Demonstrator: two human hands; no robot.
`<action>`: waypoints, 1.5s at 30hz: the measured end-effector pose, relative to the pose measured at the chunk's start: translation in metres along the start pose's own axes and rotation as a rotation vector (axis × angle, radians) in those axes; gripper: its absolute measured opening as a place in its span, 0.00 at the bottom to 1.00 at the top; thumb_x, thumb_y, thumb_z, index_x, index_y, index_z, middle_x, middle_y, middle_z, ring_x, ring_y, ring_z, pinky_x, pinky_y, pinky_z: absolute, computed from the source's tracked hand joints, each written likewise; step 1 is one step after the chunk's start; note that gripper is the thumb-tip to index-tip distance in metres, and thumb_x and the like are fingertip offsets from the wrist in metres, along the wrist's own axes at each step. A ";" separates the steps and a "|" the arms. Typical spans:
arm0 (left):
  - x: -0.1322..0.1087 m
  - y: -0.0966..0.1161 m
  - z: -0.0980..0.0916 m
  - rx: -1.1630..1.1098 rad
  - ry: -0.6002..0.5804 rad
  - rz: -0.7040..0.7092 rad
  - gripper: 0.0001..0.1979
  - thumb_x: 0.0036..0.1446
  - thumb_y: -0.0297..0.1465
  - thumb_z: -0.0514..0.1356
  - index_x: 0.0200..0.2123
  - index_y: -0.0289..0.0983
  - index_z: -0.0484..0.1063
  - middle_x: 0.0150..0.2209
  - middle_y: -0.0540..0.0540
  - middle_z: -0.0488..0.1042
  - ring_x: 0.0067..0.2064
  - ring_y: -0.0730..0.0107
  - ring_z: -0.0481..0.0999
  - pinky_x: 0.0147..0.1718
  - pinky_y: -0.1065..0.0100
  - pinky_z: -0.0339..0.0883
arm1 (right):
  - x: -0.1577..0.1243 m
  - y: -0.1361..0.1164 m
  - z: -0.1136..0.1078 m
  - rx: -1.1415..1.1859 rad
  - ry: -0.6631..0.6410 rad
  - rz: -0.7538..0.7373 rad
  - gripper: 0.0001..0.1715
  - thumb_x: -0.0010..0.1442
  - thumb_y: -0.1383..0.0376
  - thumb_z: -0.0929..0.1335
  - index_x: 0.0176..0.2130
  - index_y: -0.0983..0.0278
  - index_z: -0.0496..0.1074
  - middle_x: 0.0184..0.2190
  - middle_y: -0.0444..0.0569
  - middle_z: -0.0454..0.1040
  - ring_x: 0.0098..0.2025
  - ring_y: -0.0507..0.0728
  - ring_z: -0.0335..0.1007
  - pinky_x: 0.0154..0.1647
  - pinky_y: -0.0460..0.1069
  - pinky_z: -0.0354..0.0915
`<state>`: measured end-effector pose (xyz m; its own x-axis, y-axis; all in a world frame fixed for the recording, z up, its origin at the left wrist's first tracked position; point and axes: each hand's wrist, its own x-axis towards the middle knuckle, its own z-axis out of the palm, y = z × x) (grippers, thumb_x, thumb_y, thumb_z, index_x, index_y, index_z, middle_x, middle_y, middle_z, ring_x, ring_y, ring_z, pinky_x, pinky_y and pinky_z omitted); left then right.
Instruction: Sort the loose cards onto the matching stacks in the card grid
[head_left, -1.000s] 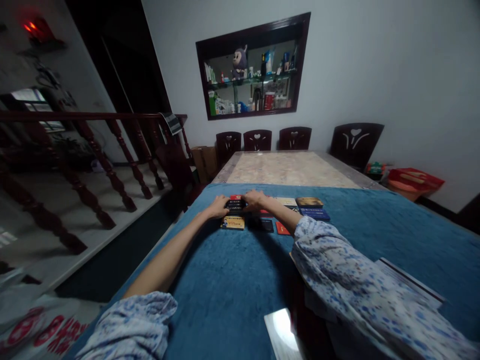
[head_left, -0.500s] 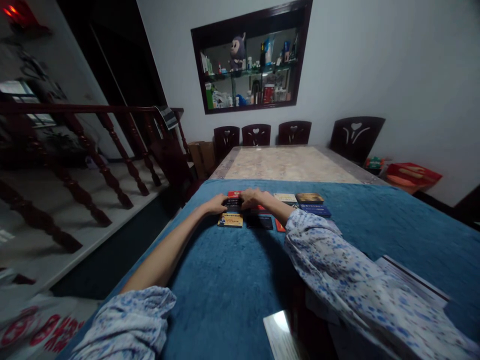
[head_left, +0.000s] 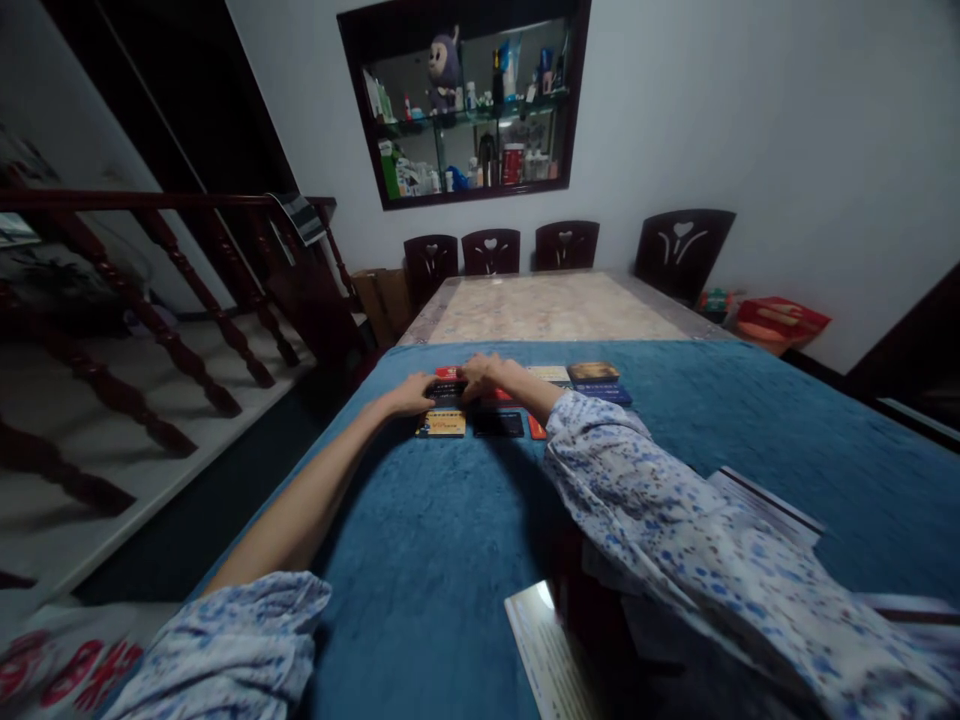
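Observation:
On the blue cloth lie several small flat stacks of printed cards in rows. My left hand [head_left: 410,396] has its fingers at the left end of a black card [head_left: 448,393] with pale print. At the card's right end are the bent fingers of my right hand [head_left: 486,376], so the card is held between both hands. Behind it lies a red card [head_left: 450,372]; in front is a yellow card [head_left: 441,424] with a small figure. A dark card [head_left: 499,425] lies right of the yellow one. My right hand and forearm partly hide other red cards.
Further right are a cream card [head_left: 550,374], a brown-gold card [head_left: 594,371] and a blue card [head_left: 604,394]. The blue cloth [head_left: 420,540] covers the table's near part. Pale flat sheets [head_left: 765,505] lie by my right sleeve. Chairs [head_left: 491,252] stand beyond the table.
The whole view has shifted slightly, with everything now a little higher and further left. Both hands stay at the two ends of the black card.

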<state>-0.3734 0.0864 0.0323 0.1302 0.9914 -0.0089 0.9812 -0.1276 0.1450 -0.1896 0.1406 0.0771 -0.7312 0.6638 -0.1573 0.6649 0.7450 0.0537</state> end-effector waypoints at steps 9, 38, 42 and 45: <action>-0.025 0.014 0.005 -0.053 0.227 0.052 0.27 0.53 0.29 0.56 0.57 0.34 0.69 0.53 0.39 0.70 0.56 0.52 0.67 0.58 0.53 0.61 | -0.024 0.024 -0.001 -0.083 0.141 -0.119 0.25 0.57 0.58 0.70 0.53 0.61 0.75 0.53 0.57 0.74 0.59 0.68 0.63 0.52 0.59 0.62; -0.112 0.208 0.046 -0.167 0.338 0.287 0.16 0.59 0.34 0.61 0.50 0.37 0.73 0.51 0.40 0.72 0.54 0.54 0.67 0.52 0.49 0.63 | -0.195 0.066 0.065 0.069 0.308 -0.065 0.14 0.62 0.66 0.66 0.46 0.58 0.79 0.44 0.53 0.78 0.50 0.63 0.64 0.43 0.52 0.57; -0.121 0.234 0.054 -0.153 0.295 0.265 0.18 0.57 0.40 0.63 0.48 0.38 0.74 0.51 0.41 0.73 0.53 0.53 0.67 0.51 0.50 0.62 | -0.206 0.070 0.081 0.087 0.312 -0.092 0.16 0.61 0.67 0.67 0.47 0.57 0.78 0.46 0.53 0.77 0.49 0.63 0.63 0.43 0.53 0.58; -0.121 0.246 0.058 -0.167 0.258 0.219 0.21 0.56 0.44 0.63 0.48 0.38 0.73 0.51 0.41 0.73 0.54 0.52 0.65 0.51 0.49 0.61 | -0.211 0.071 0.086 0.102 0.300 -0.137 0.18 0.61 0.67 0.65 0.50 0.57 0.77 0.48 0.53 0.76 0.48 0.62 0.63 0.45 0.53 0.60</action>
<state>-0.1391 -0.0668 0.0116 0.2735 0.9181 0.2868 0.8946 -0.3524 0.2749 0.0254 0.0478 0.0293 -0.8169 0.5590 0.1417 0.5582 0.8282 -0.0493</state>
